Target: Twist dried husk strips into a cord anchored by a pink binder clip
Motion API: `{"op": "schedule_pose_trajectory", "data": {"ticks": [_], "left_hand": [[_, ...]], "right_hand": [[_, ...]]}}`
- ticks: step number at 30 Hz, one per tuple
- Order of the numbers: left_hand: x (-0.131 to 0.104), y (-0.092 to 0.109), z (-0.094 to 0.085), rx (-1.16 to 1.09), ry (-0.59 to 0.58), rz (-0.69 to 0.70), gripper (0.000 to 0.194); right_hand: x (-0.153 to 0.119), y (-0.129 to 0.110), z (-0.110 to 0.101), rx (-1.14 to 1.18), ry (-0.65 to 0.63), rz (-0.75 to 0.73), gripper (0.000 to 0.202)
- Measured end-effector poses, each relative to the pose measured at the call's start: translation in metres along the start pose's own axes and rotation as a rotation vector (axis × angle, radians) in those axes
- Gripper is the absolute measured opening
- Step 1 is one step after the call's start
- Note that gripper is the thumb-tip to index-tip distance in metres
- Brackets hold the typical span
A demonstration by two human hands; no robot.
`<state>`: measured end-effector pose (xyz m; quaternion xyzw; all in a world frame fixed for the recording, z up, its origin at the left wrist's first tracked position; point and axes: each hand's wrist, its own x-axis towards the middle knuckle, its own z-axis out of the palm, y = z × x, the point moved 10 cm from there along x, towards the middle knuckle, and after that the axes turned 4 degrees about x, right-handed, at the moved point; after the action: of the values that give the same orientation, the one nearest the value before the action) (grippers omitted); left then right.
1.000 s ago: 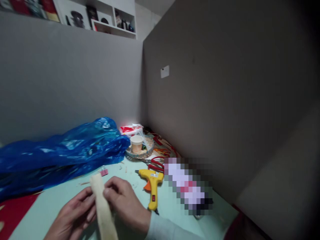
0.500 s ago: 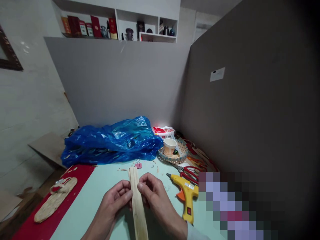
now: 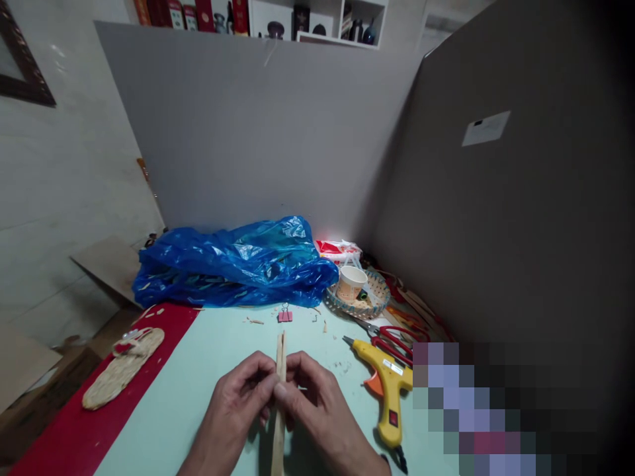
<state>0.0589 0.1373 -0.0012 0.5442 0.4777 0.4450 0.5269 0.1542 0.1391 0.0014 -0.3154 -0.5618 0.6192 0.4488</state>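
Observation:
A long, pale strip of dried plant material [image 3: 278, 443] stands upright between my hands, folded lengthwise into a narrow band with a split at its top end. My left hand [image 3: 241, 395] pinches it from the left, and my right hand [image 3: 317, 400] pinches it from the right, thumbs meeting over the fold. Both hands are closed on the strip above the pale green tabletop [image 3: 163, 390]. Beyond its tip sits a pink binder clip [image 3: 285, 317]. Right of my hands lies a yellow glue gun [image 3: 391, 383] with an orange trigger.
A woven sandal [image 3: 126, 370] rests on red cloth at left. Behind are a crumpled blue plastic bag [image 3: 233, 268] and a woven basket [image 3: 383, 301] holding a paper cup [image 3: 350, 284]. Red-handled scissors [image 3: 394, 336] lie by the glue gun. Grey partitions [image 3: 248, 132] stand behind and right.
The strip has gone from broad and opened out to folded narrow, and my hands have come together on it. The view has tilted down, with the scene shifted right and up.

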Motion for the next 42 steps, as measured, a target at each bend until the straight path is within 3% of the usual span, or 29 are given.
{"op": "schedule_pose_trajectory", "data": {"ticks": [6, 10, 12, 17, 23, 29, 34, 39, 42], "left_hand": [[0.001, -0.016, 0.001, -0.268, 0.027, -0.136, 0.026], [0.003, -0.024, 0.005, -0.344, 0.004, -0.159, 0.02], [0.004, -0.025, 0.004, -0.331, 0.023, -0.131, 0.02], [0.004, -0.022, 0.001, -0.287, 0.091, -0.106, 0.05], [0.009, -0.027, -0.002, -0.223, 0.013, -0.113, 0.032], [0.011, -0.034, -0.012, -0.196, 0.08, -0.09, 0.021], [0.007, -0.028, -0.017, -0.094, 0.159, -0.053, 0.024], [0.004, -0.024, 0.001, 0.0, 0.022, -0.046, 0.027], [0.002, -0.026, 0.007, -0.054, 0.001, -0.066, 0.024]], "right_hand": [[0.001, -0.002, 0.001, 0.025, -0.025, -0.007, 0.021], [0.004, 0.007, -0.004, 0.092, 0.038, 0.055, 0.021], [0.005, 0.01, -0.007, 0.071, 0.074, 0.074, 0.022], [0.005, 0.015, -0.009, 0.036, 0.115, 0.144, 0.022], [0.005, 0.013, -0.021, 0.099, 0.17, 0.11, 0.025], [0.004, 0.014, -0.017, 0.102, 0.153, 0.111, 0.023], [0.003, 0.012, 0.0, 0.034, 0.017, 0.058, 0.023], [0.006, 0.01, -0.028, 0.015, 0.219, 0.034, 0.023], [0.008, 0.012, -0.031, 0.085, 0.222, 0.059, 0.025]]}}
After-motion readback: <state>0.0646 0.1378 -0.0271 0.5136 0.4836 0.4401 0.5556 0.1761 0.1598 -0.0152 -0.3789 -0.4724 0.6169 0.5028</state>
